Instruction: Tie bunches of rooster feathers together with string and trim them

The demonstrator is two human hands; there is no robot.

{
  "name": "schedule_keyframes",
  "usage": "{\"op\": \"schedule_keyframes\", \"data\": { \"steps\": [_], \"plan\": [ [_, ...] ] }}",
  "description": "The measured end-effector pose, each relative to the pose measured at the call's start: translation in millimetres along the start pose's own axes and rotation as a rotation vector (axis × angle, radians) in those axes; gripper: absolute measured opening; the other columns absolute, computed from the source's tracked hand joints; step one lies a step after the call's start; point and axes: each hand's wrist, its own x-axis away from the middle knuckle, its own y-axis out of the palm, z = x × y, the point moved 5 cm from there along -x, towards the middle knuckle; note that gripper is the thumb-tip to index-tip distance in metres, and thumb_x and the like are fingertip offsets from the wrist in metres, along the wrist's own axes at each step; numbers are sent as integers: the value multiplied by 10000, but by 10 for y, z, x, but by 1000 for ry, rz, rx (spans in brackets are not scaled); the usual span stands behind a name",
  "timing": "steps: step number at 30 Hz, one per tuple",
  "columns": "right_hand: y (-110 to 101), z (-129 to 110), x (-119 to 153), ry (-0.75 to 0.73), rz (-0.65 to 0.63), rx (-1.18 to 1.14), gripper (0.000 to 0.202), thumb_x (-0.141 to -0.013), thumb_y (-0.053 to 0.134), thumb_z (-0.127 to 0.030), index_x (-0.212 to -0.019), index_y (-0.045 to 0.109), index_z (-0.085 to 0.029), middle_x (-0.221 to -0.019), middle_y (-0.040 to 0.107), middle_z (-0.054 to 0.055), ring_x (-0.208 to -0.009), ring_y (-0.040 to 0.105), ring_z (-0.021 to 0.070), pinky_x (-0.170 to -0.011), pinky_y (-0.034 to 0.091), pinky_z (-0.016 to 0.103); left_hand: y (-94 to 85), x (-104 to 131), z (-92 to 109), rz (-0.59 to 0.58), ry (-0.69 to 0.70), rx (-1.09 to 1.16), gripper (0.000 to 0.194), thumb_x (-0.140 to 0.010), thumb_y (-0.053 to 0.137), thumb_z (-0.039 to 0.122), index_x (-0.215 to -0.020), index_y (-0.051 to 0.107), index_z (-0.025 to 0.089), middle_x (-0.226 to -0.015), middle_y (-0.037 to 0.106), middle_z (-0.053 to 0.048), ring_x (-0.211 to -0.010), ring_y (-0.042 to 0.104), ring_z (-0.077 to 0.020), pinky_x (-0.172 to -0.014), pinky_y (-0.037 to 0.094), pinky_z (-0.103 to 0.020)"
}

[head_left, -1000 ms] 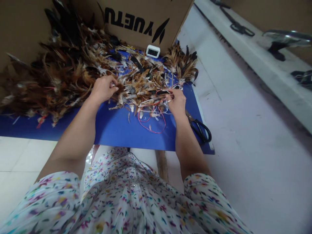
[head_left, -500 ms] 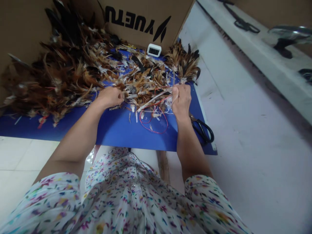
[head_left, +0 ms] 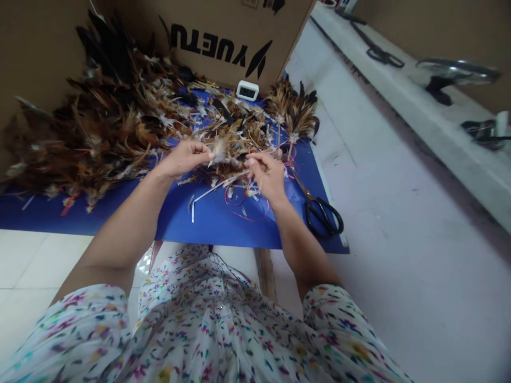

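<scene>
Between thumb and fingers, my left hand (head_left: 187,159) pinches a small tuft of pale, fluffy feathers (head_left: 219,149). My right hand (head_left: 269,178) is just to the right of it, fingers bent and pointing left. A thin white strip (head_left: 217,186) runs from its fingers down to the left, with a bent end over the blue table top (head_left: 171,223); the grip itself is partly hidden. A loop of red string (head_left: 249,219) lies below this hand. Brown feather bundles (head_left: 239,130) are spread just beyond both hands. Black-handled scissors (head_left: 323,215) lie right of my right forearm.
A large heap of brown and black feathers (head_left: 99,127) fills the left side. Another feather bunch (head_left: 293,109) lies at the back right. A small white digital clock (head_left: 247,91) stands before a cardboard box (head_left: 223,32). A pale wall and ledge (head_left: 383,80) run along the right.
My right hand has moved left toward my left hand, and the white strip has shifted left with it. A feather tuft now shows in my left fingers. The scissors are more visible.
</scene>
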Motion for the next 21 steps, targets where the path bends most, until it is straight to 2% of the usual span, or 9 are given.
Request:
{"op": "schedule_keyframes", "data": {
  "steps": [4,8,12,14,16,18,21],
  "plan": [
    [333,-55,35,222,-201,-242,403,-758,763,-572,-896,673,-204,-723,690,-4,-478,565,82,-425,424,213,103,15,5,-38,11,99,375,-658,792,495,-696,635,157,-507,440,51,-443,326,-52,-453,193,-219],
    [552,-156,15,385,-275,-384,469,-720,783,-622,-773,603,-192,-715,688,2,-435,535,54,-357,359,190,162,46,52,-71,34,101,394,-674,805,509,-724,646,152,-498,452,55,-442,317,-48,-452,188,-220],
    [667,-177,-71,404,-149,-425,475,-724,796,-604,-697,543,-203,-483,522,-76,-372,420,40,-355,305,188,200,71,79,-125,46,104,365,-717,788,471,-697,614,151,-494,442,64,-440,310,-42,-454,204,-216],
    [684,-142,-96,393,-85,-457,460,-734,793,-587,-697,535,-207,-441,476,-95,-375,396,40,-376,304,188,201,58,42,-116,8,117,316,-760,751,413,-680,578,161,-489,423,68,-432,313,-44,-444,206,-210],
    [678,-89,-100,381,-55,-500,448,-732,789,-585,-717,547,-208,-463,502,-90,-400,416,44,-402,324,190,181,29,-10,-54,-33,119,197,-791,701,302,-729,569,170,-509,446,65,-429,343,-52,-439,228,-203],
    [647,-28,-93,374,-38,-530,439,-716,791,-592,-762,584,-207,-488,521,-84,-423,437,52,-420,339,197,139,0,-44,55,-38,107,106,-771,665,175,-826,575,178,-557,490,64,-441,386,-57,-449,269,-194],
    [571,44,-90,358,5,-539,441,-682,811,-584,-818,633,-204,-512,544,-73,-446,458,66,-433,348,209,93,-17,-46,185,-5,85,194,-742,645,114,-907,575,188,-641,535,58,-469,427,-55,-472,317,-185]
  ]
}}
